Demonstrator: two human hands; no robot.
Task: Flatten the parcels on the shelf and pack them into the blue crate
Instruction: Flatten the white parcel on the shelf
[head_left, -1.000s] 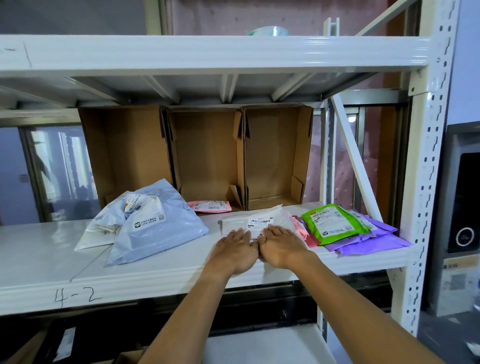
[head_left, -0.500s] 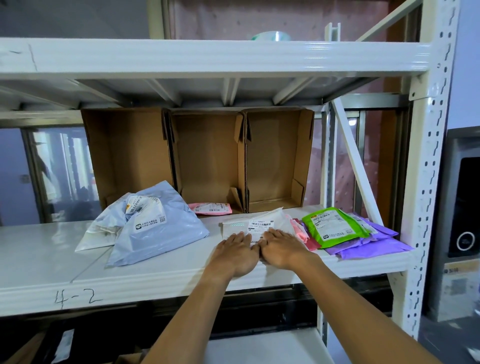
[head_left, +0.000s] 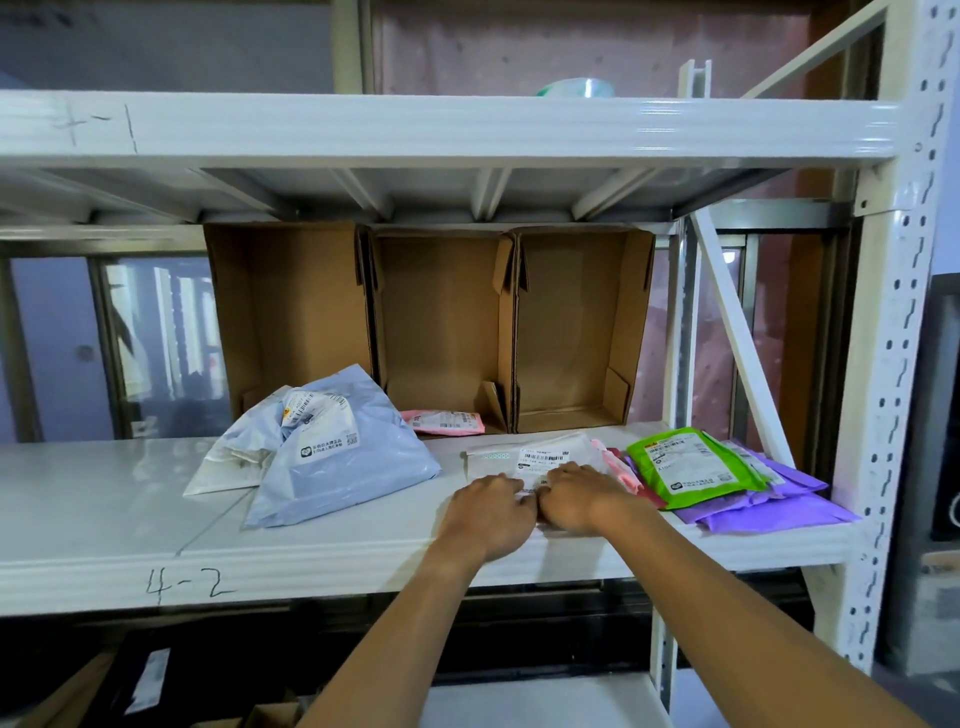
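Observation:
A white parcel (head_left: 530, 453) with a barcode label lies flat on the white shelf (head_left: 104, 499). My left hand (head_left: 491, 514) and my right hand (head_left: 579, 499) press down on its near half, side by side, fingers extended. A puffy pale-blue parcel (head_left: 332, 457) lies to the left over a white one (head_left: 228, 462). To the right lie a green parcel (head_left: 691, 465) on purple parcels (head_left: 769, 506) and pink and red parcels (head_left: 621, 470). A small pink parcel (head_left: 441, 421) sits in the middle box. The blue crate is not in view.
Three open cardboard boxes (head_left: 447, 327) stand on their sides at the back of the shelf. The upper shelf beam (head_left: 467, 127) hangs overhead. A white upright post (head_left: 893, 364) and diagonal brace (head_left: 737, 338) bound the right side. Cardboard pieces (head_left: 270, 717) lie below.
Both hands have slid slightly along the white parcel while pressing it. The view has tilted down a little.

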